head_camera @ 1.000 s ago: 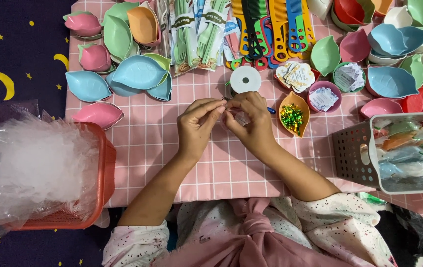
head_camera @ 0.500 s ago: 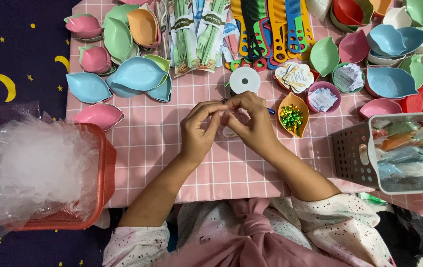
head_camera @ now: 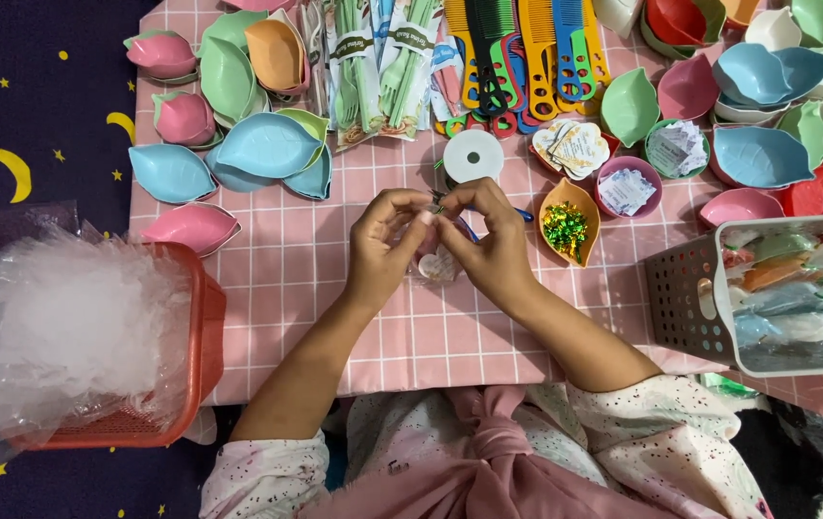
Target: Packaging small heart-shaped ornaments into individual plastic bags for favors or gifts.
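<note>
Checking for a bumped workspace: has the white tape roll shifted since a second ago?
No. The white tape roll sits below the combs, left of the heart-shaped tags, as before.

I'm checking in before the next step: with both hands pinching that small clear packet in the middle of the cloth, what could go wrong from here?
1. The left hand and right hand cover most of the small clear packet, so the tie at its top could slip unnoticed.
2. The orange dish of green ties sits right beside the right hand; a nudge might scatter them.
3. The white spool lies close above the fingers and could snag.
</note>
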